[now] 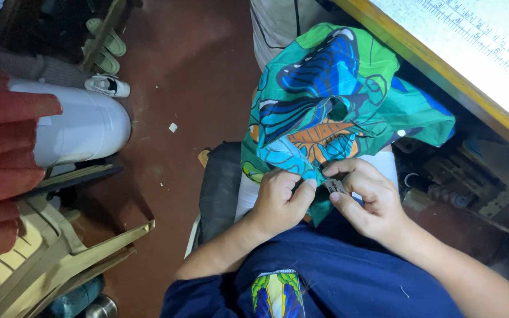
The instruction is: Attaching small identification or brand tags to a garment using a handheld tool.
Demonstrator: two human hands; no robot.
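Note:
A green cloth (337,88) printed with blue and orange butterflies hangs bunched over my lap. My left hand (278,200) pinches the cloth's lower edge with fingers closed on it. My right hand (363,197) holds a small flat metal blade (336,186) between thumb and fingers, right against the same edge of the cloth. Both hands nearly touch each other. I am seated, with dark blue clothing (337,271) over my lap.
A table with a yellow wooden edge (443,70) and a ruled white top lies at the upper right. A white cylinder-shaped container (83,126) and pale plastic chairs (48,253) stand at the left. Sandals (107,41) lie on the red floor (195,70).

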